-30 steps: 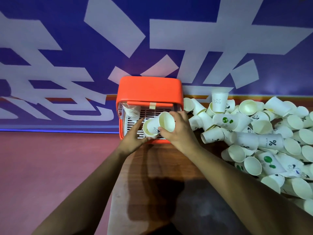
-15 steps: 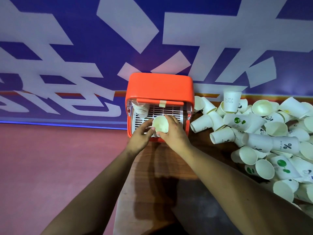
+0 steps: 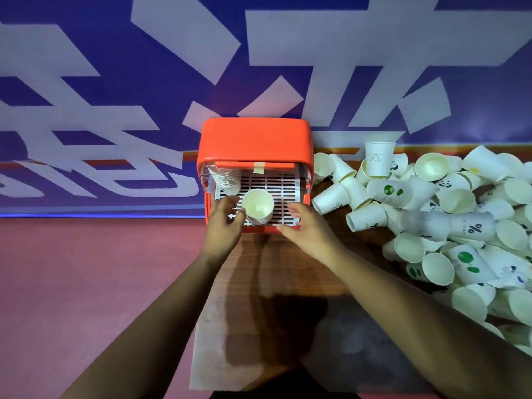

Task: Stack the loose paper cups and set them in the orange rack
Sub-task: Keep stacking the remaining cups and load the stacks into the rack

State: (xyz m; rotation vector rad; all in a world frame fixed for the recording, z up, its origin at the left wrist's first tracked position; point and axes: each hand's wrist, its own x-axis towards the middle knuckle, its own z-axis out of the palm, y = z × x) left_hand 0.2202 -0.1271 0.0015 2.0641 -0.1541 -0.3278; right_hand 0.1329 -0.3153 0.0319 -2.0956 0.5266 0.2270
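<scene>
My left hand (image 3: 226,223) holds the white paper cup stack (image 3: 258,203). My right hand (image 3: 306,227), relaxed, is nearer the loose white paper cups (image 3: 457,200) on its right.

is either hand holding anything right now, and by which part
The right hand holds nothing. The left hand touches the left wall of the white paper cup stack standing in the orange plastic rack; a real grip cannot be told.

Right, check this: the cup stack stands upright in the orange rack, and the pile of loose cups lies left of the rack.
Wrong side. In the head view the pile of loose cups lies right of the orange rack; the cup stack does stand upright in it.
</scene>
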